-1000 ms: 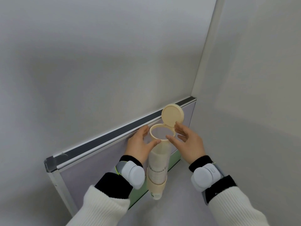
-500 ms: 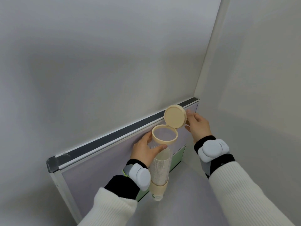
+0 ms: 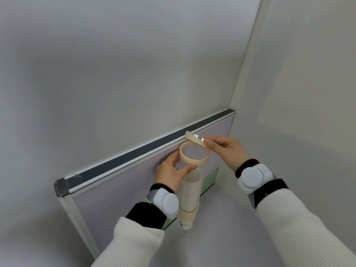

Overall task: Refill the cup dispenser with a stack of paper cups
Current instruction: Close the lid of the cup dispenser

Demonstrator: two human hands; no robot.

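A clear tube cup dispenser (image 3: 194,158) with a cream top ring hangs on a partition panel (image 3: 123,182). Inside it sits a stack of paper cups (image 3: 190,191), and one cup pokes out of the cream bottom collar (image 3: 187,215). My left hand (image 3: 171,172) wraps around the tube just under the ring. My right hand (image 3: 225,151) pinches the hinged cream lid (image 3: 194,138), which is tilted halfway down over the opening.
The partition has a dark top rail (image 3: 154,145) and an aluminium post (image 3: 77,214) at the left. White walls meet in a corner (image 3: 242,60) at the right. A grey surface (image 3: 221,228) lies below the dispenser. Both wrists wear white devices.
My right hand moved from the tube's rim up to the lid and has swung it from upright down towards the opening. My left hand stays on the tube.
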